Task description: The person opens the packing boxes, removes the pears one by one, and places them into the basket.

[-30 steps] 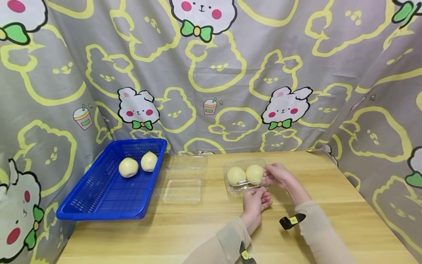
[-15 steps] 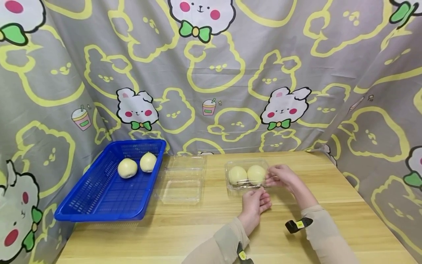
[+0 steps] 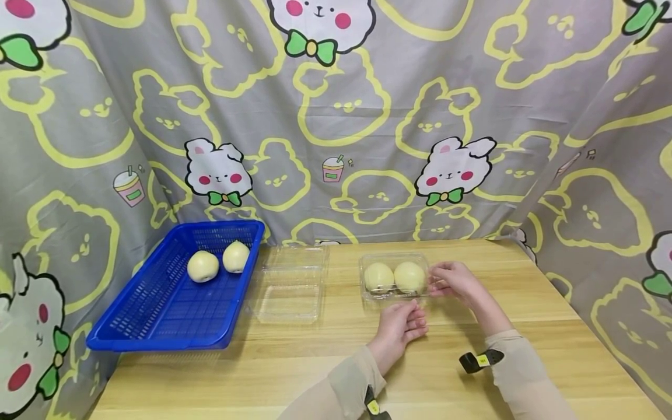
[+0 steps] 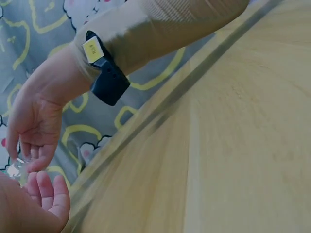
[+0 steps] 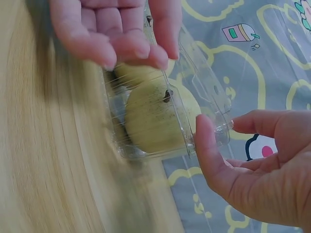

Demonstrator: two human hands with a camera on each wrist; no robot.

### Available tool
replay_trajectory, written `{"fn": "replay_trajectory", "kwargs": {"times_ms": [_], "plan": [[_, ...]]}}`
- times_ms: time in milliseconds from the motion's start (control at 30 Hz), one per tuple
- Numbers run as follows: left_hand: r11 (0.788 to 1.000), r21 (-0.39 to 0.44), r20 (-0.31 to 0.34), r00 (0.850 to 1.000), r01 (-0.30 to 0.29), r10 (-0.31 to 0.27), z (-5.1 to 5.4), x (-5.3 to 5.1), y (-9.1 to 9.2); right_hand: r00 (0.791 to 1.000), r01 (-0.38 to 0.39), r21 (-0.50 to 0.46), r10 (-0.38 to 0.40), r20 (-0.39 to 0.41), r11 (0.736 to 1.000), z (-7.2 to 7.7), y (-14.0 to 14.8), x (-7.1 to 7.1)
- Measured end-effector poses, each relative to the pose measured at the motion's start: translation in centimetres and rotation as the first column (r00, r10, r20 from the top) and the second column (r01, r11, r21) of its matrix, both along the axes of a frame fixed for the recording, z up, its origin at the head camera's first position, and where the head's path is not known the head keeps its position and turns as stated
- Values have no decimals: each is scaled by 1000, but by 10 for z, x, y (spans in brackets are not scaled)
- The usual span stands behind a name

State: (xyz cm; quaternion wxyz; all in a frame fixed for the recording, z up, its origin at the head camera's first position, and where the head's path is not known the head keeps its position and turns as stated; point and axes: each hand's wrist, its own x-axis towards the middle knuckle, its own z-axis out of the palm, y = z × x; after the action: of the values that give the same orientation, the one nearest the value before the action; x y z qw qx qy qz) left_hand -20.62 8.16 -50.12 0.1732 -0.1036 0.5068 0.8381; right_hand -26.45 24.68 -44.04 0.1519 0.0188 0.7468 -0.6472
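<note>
On my feed the right hand (image 3: 455,280) pinches the clear box (image 3: 370,297) at its right side, left hand (image 3: 395,328) loose-fingered just in front (contact? can't tell); I'd steady that side, press evenly, spare both pale fruits (image 3: 409,277); box near far edge of table (image 3: 294,367), blue basket (image 3: 157,344) toward far-left corner

In the right wrist view, the left hand (image 5: 112,29) mostly hides the farther fruit (image 5: 137,73) in the clear box (image 5: 214,82); right of it, the edge crops the right hand (image 5: 257,174).
</note>
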Motion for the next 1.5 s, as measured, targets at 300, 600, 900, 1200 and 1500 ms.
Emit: {"fn": "replay_trajectory", "kwargs": {"times_ms": [300,600,900,1200,1500], "plan": [[992,-51,-30,993,115,-117,10,2,-23,999,1,46,0,-32,999,4,2,6],[946,-147,-93,948,290,-305,24,-3,-47,998,31,49,-28,-50,998,2,5,10],[918,-261,-182,919,297,-349,49,-18,-73,997,34,79,-28,-73,996,0,9,14],[906,-379,-258,918,190,-300,70,-40,-101,994,43,165,-25,-109,985,5,12,19],[916,-399,-269,949,47,-166,76,-59,-115,978,110,158,-78,-195,981,14,1,27]]}}
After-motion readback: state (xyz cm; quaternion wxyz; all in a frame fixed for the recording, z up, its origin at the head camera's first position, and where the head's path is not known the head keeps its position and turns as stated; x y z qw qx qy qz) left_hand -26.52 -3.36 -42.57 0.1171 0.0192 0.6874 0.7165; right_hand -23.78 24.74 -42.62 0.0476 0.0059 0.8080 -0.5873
